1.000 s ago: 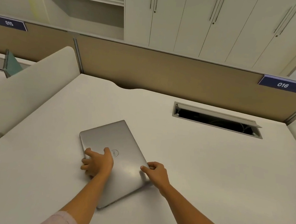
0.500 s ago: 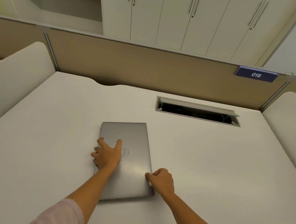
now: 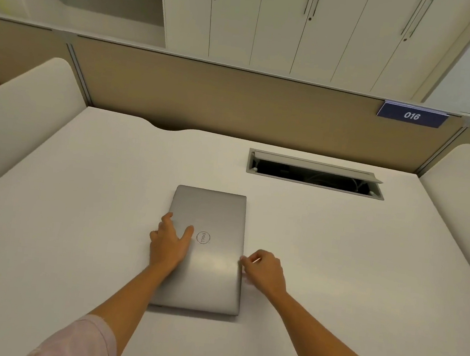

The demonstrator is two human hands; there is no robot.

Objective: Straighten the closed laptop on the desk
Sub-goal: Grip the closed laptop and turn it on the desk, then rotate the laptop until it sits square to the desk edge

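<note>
A closed silver laptop (image 3: 213, 265) lies on the white desk (image 3: 80, 205), its long sides running away from me and its edges roughly square with the desk. My left hand (image 3: 169, 243) rests flat on the lid's left side, fingers spread, thumb near the round logo. My right hand (image 3: 264, 269) is at the laptop's right edge, fingers curled with the fingertips touching the edge.
An open cable hatch (image 3: 315, 174) is set into the desk at the back right. A tan partition (image 3: 235, 105) with a blue "016" sign (image 3: 412, 116) runs along the back. Low white dividers (image 3: 16, 120) flank the desk.
The laptop has turned clockwise from a skewed angle to lie square with the desk. Both hands stayed on it, the left on the lid, the right at the right edge.
</note>
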